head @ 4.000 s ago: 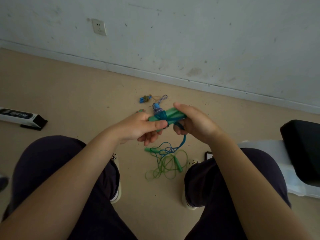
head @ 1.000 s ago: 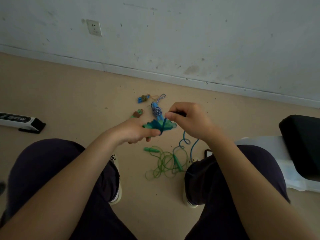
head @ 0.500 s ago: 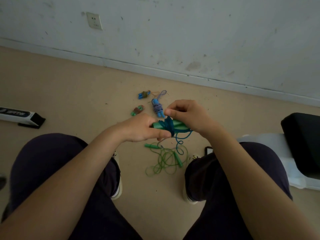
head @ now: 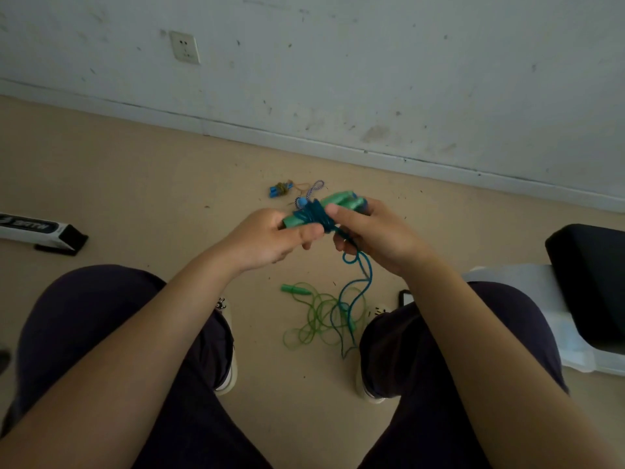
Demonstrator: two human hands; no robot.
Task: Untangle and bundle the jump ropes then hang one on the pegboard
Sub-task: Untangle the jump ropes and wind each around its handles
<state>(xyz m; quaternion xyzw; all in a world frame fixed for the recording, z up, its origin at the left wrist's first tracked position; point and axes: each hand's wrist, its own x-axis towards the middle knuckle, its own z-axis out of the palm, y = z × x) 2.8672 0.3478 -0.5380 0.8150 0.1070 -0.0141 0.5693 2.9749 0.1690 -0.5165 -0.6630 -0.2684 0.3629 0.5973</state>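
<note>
The green handles (head: pixel 341 201) look like smooth plastic with a slight sheen. The blue cord (head: pixel 358 282) wound round them looks smooth and rubbery, and the green rope (head: pixel 318 319) on the floor (head: pixel 135 184) is thin, glossy and half-clear. The floor is a matt tan surface flecked with grit. The wall (head: pixel 406 62) is matt paint, scuffed and stained. The trousers (head: pixel 84 326) are dark matt cloth.
</note>
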